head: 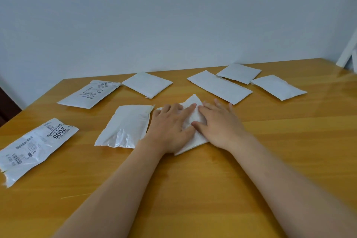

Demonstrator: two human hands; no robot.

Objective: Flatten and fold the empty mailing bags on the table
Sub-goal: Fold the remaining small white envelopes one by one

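Pressing side by side with flat fingers, the left hand (170, 123) and right hand (218, 121) are laid on a white mailing bag (190, 102) mid-bench (270, 150). Four folded bags (220, 87) are judged done; three others (123, 125) remain unfolded.

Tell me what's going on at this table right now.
A person is flattening a white mailing bag on the wooden table, pressing it down with the left hand and right hand, fingers straight. Seven more bags lie around it: a crinkled one just to the left, two with printed labels farther left, and four plain white ones toward the far edge.
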